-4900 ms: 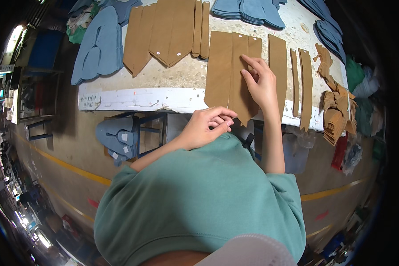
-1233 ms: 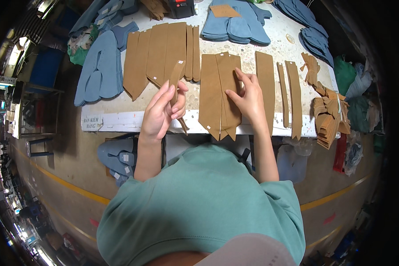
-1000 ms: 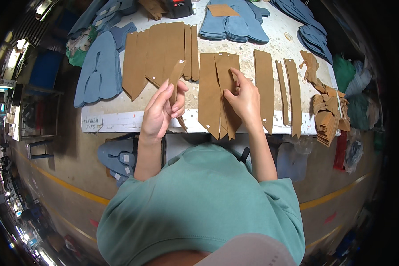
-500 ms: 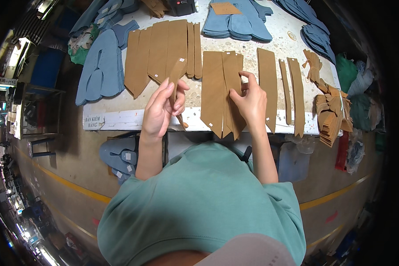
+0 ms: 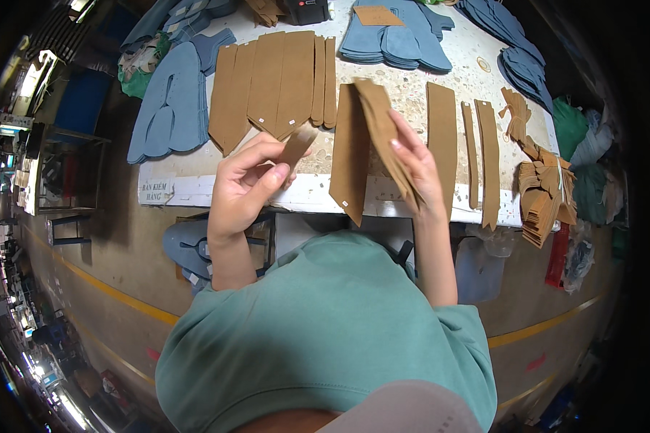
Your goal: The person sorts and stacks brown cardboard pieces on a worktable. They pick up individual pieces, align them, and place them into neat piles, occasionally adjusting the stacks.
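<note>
While your left hand (image 5: 245, 191) pinches a narrow brown strip (image 5: 296, 148), your right hand (image 5: 425, 180) now pinches the layered brown panels (image 5: 380, 119), tilted up and no longer flat, which bares the pointed brown panel (image 5: 349, 155) on the table (image 5: 195, 184) between both hands.

Brown panels (image 5: 282, 76): matt, suede-like nap, crisply cut edges. Lifted brown pieces (image 5: 383, 126): same dull face, grain blurred from where I stand. Blue stacked pieces (image 5: 184, 94): soft-looking, matt; leather or felt, cannot tell. Labels (image 5: 344, 203): flat white, paper-like. Tabletop (image 5: 469, 83): white coating, worn to rough, speckled patches; front edge (image 5: 195, 189) scuffed. Shirt (image 5: 325, 310): matt green knit cloth. Clear bag (image 5: 578, 256): thin, crinkled, glossy plastic. Floor (image 5: 123, 249): smooth, dull, concrete-like.
</note>
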A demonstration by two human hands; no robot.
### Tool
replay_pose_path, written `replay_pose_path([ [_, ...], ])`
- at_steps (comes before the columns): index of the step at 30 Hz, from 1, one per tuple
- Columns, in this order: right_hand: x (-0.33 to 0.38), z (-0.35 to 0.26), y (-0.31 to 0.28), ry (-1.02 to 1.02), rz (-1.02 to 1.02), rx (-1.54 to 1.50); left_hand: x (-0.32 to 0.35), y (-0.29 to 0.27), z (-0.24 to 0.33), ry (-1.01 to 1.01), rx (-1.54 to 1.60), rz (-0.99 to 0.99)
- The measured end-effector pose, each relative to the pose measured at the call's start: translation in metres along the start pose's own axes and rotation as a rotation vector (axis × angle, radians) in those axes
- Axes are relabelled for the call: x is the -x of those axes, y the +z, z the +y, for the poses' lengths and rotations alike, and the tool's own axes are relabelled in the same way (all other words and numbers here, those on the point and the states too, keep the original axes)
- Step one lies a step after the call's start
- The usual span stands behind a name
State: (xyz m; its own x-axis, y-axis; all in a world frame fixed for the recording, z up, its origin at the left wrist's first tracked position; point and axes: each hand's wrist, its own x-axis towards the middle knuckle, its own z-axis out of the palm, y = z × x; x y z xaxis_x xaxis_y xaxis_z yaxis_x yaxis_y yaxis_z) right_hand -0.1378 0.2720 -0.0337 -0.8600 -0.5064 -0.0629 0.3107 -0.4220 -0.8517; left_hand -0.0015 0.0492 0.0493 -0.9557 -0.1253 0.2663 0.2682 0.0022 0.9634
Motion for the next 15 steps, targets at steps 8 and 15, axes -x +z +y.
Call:
replay_pose_path([
  [8, 0.010, 0.015, 0.040, -0.321, 0.135, 1.106, 0.009, 0.017, -0.003, -0.090, 0.140, 0.073],
  [15, 0.007, -0.046, 0.045, -0.306, -0.217, 0.755, -0.009, 0.053, -0.052, -0.389, 0.366, -0.020],
])
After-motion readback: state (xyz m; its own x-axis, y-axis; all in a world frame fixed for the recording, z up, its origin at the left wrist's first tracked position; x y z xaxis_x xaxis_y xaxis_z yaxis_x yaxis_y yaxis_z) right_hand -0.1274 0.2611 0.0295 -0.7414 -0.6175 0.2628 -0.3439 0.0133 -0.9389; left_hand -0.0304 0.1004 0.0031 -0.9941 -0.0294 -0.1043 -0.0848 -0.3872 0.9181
